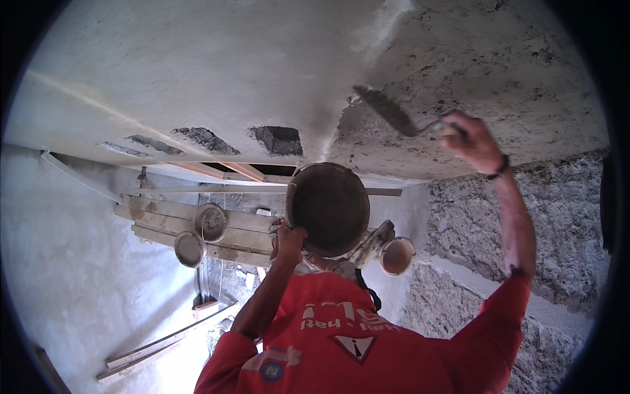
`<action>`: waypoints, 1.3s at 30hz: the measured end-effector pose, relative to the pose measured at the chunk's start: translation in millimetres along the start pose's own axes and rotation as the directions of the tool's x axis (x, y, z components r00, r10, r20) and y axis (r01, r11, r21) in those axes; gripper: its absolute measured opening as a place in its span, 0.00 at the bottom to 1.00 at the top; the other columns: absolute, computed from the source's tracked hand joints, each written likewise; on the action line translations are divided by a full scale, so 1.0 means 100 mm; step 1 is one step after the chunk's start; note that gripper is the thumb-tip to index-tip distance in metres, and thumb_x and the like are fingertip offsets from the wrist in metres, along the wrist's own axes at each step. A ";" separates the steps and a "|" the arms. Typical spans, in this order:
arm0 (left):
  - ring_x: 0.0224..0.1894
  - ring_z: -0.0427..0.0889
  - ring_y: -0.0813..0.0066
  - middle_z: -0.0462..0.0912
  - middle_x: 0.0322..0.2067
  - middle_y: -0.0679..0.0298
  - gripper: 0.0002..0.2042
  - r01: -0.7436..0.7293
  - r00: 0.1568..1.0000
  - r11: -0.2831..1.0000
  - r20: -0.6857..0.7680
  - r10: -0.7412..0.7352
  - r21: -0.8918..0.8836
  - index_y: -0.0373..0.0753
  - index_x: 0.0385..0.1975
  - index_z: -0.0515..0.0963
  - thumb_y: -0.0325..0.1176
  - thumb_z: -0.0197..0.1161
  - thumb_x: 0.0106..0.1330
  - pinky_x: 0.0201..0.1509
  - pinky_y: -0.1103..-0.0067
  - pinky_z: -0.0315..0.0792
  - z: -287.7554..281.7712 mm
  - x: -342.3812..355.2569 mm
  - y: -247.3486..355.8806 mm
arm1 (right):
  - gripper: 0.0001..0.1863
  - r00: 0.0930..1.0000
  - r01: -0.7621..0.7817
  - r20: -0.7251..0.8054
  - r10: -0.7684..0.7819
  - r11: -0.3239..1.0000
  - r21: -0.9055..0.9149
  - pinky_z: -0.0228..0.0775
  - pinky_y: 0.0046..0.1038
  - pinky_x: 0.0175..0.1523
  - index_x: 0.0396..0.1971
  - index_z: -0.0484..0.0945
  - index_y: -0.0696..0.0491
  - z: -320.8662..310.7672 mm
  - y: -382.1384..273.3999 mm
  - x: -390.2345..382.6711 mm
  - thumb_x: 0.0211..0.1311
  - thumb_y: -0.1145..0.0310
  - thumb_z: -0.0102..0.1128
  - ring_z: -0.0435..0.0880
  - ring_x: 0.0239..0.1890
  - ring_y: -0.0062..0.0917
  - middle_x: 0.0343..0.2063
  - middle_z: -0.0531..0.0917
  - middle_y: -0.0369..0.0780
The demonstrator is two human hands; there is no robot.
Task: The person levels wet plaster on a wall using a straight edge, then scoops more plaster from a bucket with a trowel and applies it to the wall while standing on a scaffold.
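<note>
My right hand [476, 141] is wrapped round the handle of a trowel [390, 111]. Its long blade lies close to the wall, at the edge of a patch of wet grey mortar [357, 121]; whether the blade touches cannot be made out. Lower and to the left, my left hand [289, 243] grips the rim of a round dark bucket [328, 210]. The bucket is held in front of my red shirt, and its inside looks dark, so I cannot tell how much it holds.
Below run wooden planks [170, 220] carrying two round buckets [210, 222]. Another bucket [398, 256] stands to the right. A rough unplastered wall [485, 223] rises at the right. Rectangular recesses [277, 140] mark the plastered wall. Loose boards [164, 345] lie lower left.
</note>
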State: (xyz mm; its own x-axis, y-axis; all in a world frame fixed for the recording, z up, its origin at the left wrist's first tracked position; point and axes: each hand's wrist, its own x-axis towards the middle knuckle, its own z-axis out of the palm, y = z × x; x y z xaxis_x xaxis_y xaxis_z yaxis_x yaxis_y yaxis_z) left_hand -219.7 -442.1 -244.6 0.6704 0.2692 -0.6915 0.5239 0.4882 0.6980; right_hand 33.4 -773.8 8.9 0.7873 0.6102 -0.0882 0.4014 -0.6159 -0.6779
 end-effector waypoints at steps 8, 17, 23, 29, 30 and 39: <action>0.25 0.77 0.75 0.75 0.28 0.64 0.22 -0.045 0.995 0.998 0.094 0.041 0.041 0.33 0.44 0.72 0.21 0.54 0.44 0.19 0.79 0.71 0.22 -0.07 0.17 | 0.17 0.976 0.208 0.149 -0.162 0.897 -0.390 0.76 0.35 0.36 0.47 0.74 0.52 0.75 0.01 -0.72 0.58 0.64 0.55 0.82 0.29 0.35 0.30 0.80 0.44; 0.23 0.74 0.77 0.73 0.27 0.65 0.22 -0.056 0.985 0.987 0.171 0.031 0.148 0.35 0.44 0.71 0.22 0.54 0.44 0.19 0.80 0.70 0.57 -0.19 0.39 | 0.16 0.932 -0.069 0.279 0.233 0.867 -0.494 0.76 0.42 0.40 0.44 0.77 0.51 2.00 0.33 -0.87 0.54 0.65 0.54 0.83 0.34 0.43 0.31 0.81 0.49; 0.22 0.75 0.76 0.74 0.27 0.64 0.21 -0.020 0.982 0.992 0.187 -0.003 0.123 0.36 0.44 0.72 0.23 0.54 0.44 0.19 0.78 0.72 0.58 -0.19 0.44 | 0.23 0.968 -0.132 0.180 0.176 0.964 -0.232 0.76 0.41 0.45 0.50 0.76 0.47 1.75 0.19 -0.95 0.51 0.60 0.60 0.83 0.38 0.42 0.34 0.83 0.48; 0.24 0.76 0.74 0.75 0.27 0.64 0.19 -0.052 0.989 0.998 0.144 0.045 0.041 0.36 0.41 0.73 0.23 0.54 0.44 0.19 0.77 0.73 0.57 -0.29 0.51 | 0.25 0.989 0.021 0.149 -0.004 0.993 -0.116 0.76 0.36 0.40 0.47 0.75 0.53 0.90 -0.38 -0.85 0.45 0.66 0.67 0.84 0.35 0.39 0.32 0.83 0.47; 0.24 0.76 0.74 0.75 0.27 0.64 0.18 -0.069 0.988 0.998 0.135 0.069 0.002 0.36 0.40 0.73 0.23 0.54 0.44 0.20 0.77 0.73 0.54 -0.28 0.48 | 0.27 0.987 0.050 0.158 -0.034 0.994 -0.096 0.76 0.34 0.39 0.47 0.75 0.54 0.76 -0.48 -0.82 0.43 0.67 0.70 0.85 0.34 0.38 0.32 0.84 0.46; 0.32 0.77 0.74 0.77 0.35 0.62 0.26 -0.014 0.997 0.998 0.076 0.008 0.069 0.35 0.49 0.72 0.21 0.54 0.43 0.29 0.76 0.74 0.46 -0.34 0.47 | 0.18 0.961 0.093 0.264 -0.081 0.995 -0.033 0.76 0.30 0.36 0.42 0.78 0.55 0.12 -0.37 -0.40 0.52 0.64 0.68 0.81 0.25 0.29 0.29 0.83 0.39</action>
State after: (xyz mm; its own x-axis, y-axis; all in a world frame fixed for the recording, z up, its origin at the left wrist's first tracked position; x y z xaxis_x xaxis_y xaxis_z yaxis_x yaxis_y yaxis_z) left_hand -193.9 -466.0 -179.4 0.7127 0.2095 -0.6694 0.5498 0.4258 0.7186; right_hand -18.5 -769.4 29.4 0.6011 0.7676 -0.2223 0.4877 -0.5727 -0.6588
